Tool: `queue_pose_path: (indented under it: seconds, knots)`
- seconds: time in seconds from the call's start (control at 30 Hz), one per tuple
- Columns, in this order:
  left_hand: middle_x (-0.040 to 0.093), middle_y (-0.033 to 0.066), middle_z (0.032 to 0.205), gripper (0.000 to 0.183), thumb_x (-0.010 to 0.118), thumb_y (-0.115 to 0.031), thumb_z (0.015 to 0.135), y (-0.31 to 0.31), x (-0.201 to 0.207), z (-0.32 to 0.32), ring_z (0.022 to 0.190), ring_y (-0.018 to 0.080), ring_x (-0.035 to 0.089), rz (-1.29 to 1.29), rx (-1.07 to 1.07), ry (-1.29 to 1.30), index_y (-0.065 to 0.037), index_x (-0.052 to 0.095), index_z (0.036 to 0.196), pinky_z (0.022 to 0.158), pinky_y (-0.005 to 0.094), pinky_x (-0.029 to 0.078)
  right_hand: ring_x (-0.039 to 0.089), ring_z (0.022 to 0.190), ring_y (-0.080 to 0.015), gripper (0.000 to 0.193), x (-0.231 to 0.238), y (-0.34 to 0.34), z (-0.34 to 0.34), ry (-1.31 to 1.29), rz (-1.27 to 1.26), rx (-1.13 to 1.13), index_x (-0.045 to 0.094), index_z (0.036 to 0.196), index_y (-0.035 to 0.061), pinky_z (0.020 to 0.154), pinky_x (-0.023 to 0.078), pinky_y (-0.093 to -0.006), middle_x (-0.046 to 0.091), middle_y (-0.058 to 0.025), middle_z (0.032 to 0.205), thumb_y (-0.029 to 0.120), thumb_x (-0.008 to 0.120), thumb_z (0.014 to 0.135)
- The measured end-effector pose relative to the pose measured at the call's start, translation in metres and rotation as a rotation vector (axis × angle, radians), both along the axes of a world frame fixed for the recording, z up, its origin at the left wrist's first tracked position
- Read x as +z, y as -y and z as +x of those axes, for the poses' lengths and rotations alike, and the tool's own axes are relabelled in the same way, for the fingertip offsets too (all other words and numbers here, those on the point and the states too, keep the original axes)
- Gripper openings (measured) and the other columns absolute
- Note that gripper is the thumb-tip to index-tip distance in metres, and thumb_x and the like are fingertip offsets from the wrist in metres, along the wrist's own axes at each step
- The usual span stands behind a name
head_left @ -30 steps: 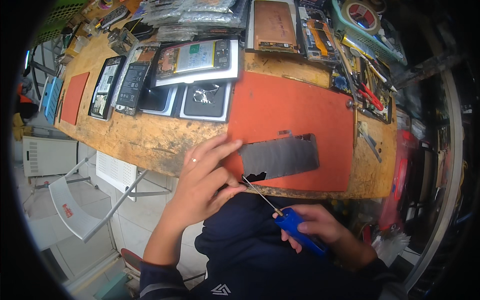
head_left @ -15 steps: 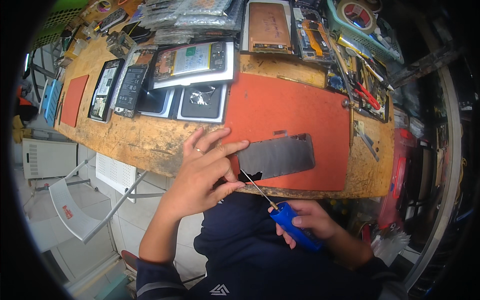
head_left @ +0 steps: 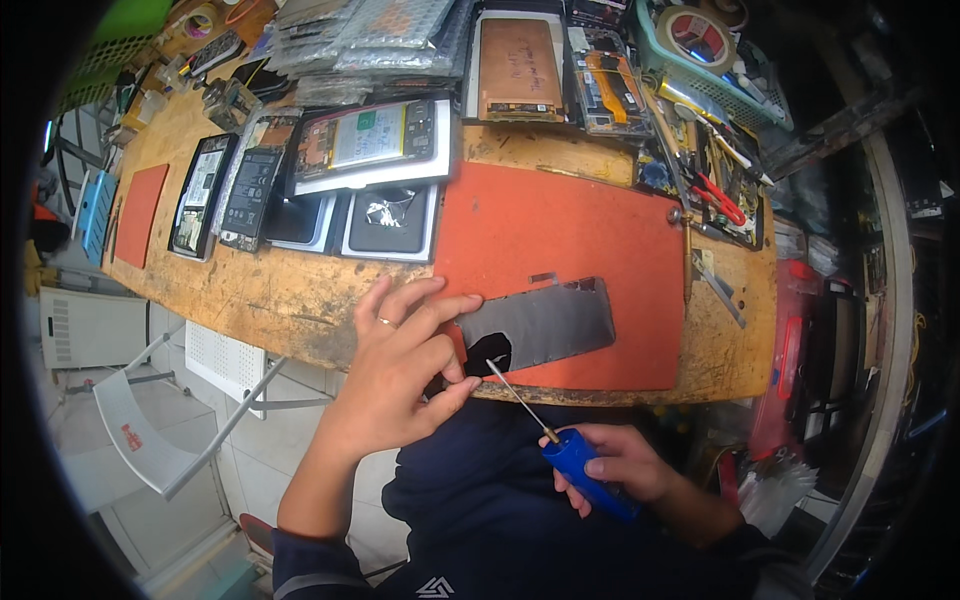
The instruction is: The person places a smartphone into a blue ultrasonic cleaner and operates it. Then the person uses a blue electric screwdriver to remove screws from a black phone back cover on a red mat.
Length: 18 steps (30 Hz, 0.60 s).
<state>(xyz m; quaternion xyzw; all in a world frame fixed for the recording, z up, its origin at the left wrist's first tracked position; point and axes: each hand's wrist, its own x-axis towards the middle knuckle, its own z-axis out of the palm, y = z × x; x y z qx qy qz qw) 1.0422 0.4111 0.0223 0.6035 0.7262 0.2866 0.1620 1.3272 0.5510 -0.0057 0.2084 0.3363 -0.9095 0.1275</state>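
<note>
A phone screen panel (head_left: 550,325) lies on the orange-red mat (head_left: 560,220), near the bench's front edge. Dull grey film covers most of its face, and a glossy black patch shows at its near left corner. My left hand (head_left: 405,355) grips the left end, index finger on the far corner and thumb at the near one. In my right hand (head_left: 635,465) is a blue rotary tool (head_left: 588,478) with a brass collar and a long thin metal rod. The rod's tip touches the black patch, where a small bit of whitish residue shows. A short flex tab sticks out from the panel's far edge.
Opened phones (head_left: 205,190) and boxed screens (head_left: 388,220) line the bench's back left, below stacked bubble-wrapped packs (head_left: 390,40). On the right lie a tool tray with red-handled pliers (head_left: 718,200), a brass torch-like rod (head_left: 687,250) and tweezers (head_left: 722,295). A white folding chair (head_left: 150,430) stands left.
The black patch has grown as the grey film was cleared back from the corner. The rod tip has moved slightly on the panel; my left hand keeps its hold.
</note>
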Motion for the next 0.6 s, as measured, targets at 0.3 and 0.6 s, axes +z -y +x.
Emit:
queue_pose_path:
  seconds: [0.3,0.6]
  knots:
    - [0.063,0.0085,0.139,0.025,0.083,-0.014,0.071,-0.0005,-0.0001,0.0007,0.138,0.0359,0.046,0.009,-0.006,0.010,-0.013,0.058,0.070,0.120,0.0582,0.014,0.069,0.080,-0.0179,0.054,-0.0054,0.0022,-0.0034,-0.002,-0.047,-0.024,0.043,0.146,-0.0080,0.066,0.062,-0.0307,0.066,-0.0172,0.104,0.020,0.056,0.102]
    - [0.061,0.0088,0.138,0.024,0.081,-0.012,0.070,-0.0019,-0.0012,0.0014,0.137,0.0355,0.046,0.017,-0.008,0.006,-0.013,0.057,0.070,0.119,0.0594,0.015,0.070,0.080,-0.0193,0.054,-0.0059,-0.0002,0.0038,0.001,-0.069,-0.101,0.042,0.146,-0.0091,0.067,0.062,-0.0314,0.066,-0.0184,0.103,0.018,0.055,0.101]
